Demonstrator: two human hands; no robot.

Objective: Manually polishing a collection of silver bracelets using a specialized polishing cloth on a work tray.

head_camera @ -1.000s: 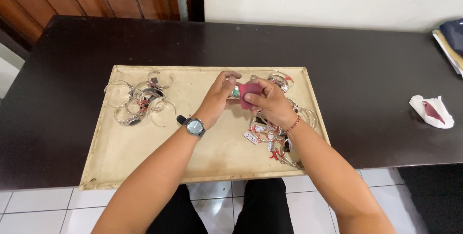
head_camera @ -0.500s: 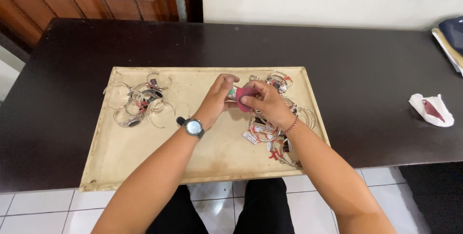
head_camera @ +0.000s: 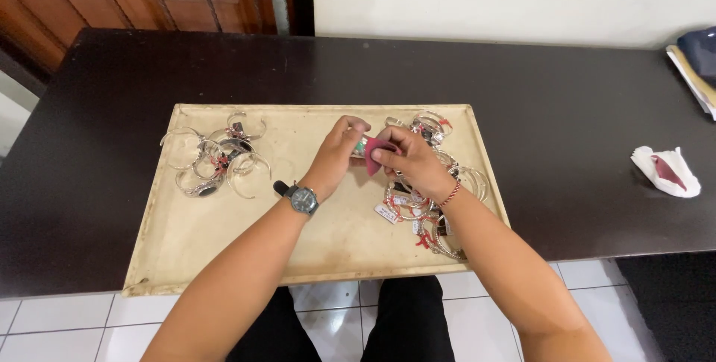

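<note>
My left hand [head_camera: 337, 155], with a wristwatch on its wrist, grips a silver bracelet with a green stone [head_camera: 360, 146] above a cream tray [head_camera: 224, 243]. My right hand [head_camera: 409, 159] presses a small pink cloth [head_camera: 372, 156] against that bracelet. Both hands meet over the tray's upper middle. A pile of silver bangles with small tags [head_camera: 421, 209] lies under and right of my right hand. Another group of silver bangles [head_camera: 212, 159] lies at the tray's upper left.
The tray sits on a dark brown table [head_camera: 567, 93]. A white cloth with a dark red patch [head_camera: 666, 171] lies on the table at the right. Stacked items [head_camera: 697, 64] poke in at the far right edge. White floor tiles show below.
My hands have stayed over the same spot on the tray; the fingers and pink cloth have shifted only slightly on the bracelet.
</note>
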